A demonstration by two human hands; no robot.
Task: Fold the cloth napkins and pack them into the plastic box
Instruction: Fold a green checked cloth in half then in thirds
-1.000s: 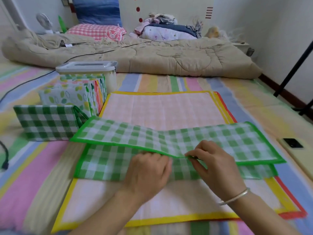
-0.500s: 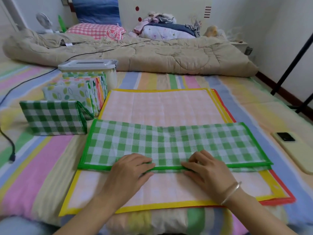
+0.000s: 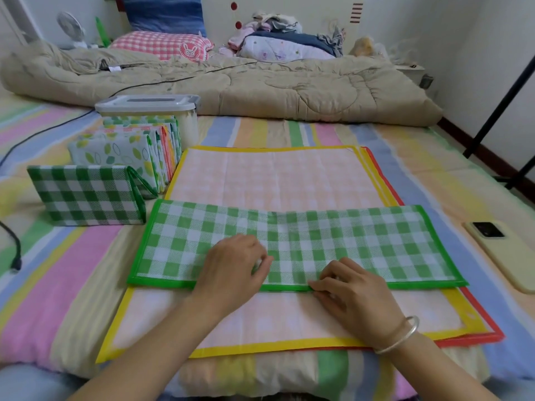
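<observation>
A light green checked napkin [image 3: 333, 241], folded in half into a long strip, lies across a stack of flat pink napkins with yellow and red borders [image 3: 275, 178]. My left hand [image 3: 234, 267] rests on the strip's left middle with its fingers loosely bent. My right hand [image 3: 353, 293] presses its fingertips on the strip's near green edge. A dark green checked folded napkin [image 3: 86, 195] stands at the left. Behind it stands a row of leaf-print folded napkins [image 3: 115, 153]. The plastic box [image 3: 189, 125] with a grey lid sits behind that row.
A beige quilt [image 3: 260, 88] runs across the bed's far side, with pillows and clothes beyond it. A phone [image 3: 492, 235] lies at the right of the napkins. A black cable [image 3: 16, 250] trails at the left edge. Black stand legs [image 3: 503, 102] rise at the right.
The raised upper half of the green checked napkin came down flat onto its lower half. My left hand slid from the near edge up onto the cloth; my right hand stays at the edge.
</observation>
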